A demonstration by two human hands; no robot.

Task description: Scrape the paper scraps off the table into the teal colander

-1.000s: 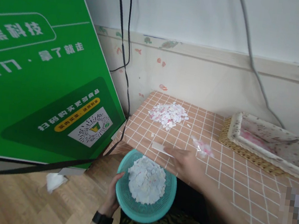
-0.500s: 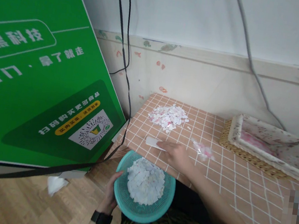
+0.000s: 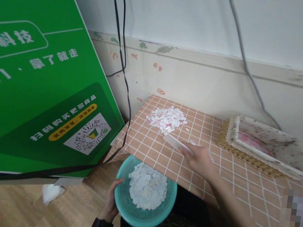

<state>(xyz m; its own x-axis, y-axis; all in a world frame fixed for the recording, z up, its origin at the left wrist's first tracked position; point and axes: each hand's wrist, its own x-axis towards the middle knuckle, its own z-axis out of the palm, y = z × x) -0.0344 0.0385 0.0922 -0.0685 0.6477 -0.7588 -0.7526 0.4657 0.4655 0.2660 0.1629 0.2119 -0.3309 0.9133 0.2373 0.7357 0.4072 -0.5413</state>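
Observation:
My left hand point(image 3: 113, 197) grips the left rim of a teal plastic basket point(image 3: 120, 202), held just below the table's front edge. A heap of white paper scraps point(image 3: 148, 185) lies inside it. In my right hand point(image 3: 198, 160) is a flat white strip point(image 3: 177, 143), its kind unclear, tilted above the tabletop. Beyond the strip's tip, a pile of white and pinkish paper scraps point(image 3: 166, 119) is spread on the checked cloth. A small clear packet point(image 3: 192, 142) is mostly hidden behind my right hand.
A brown checked cloth covers the table point(image 3: 240, 181). On its right stands a lined wicker basket point(image 3: 264, 147) with something pink inside. A large green panel point(image 3: 47, 77) fills the left, and black cables point(image 3: 127, 95) hang beside it. White crumpled material point(image 3: 51, 193) lies on the floor.
My right hand has moved right and lifted the white strip off the cloth, now covering most of the clear packet. The left hand still holds the teal basket. The view has shifted slightly.

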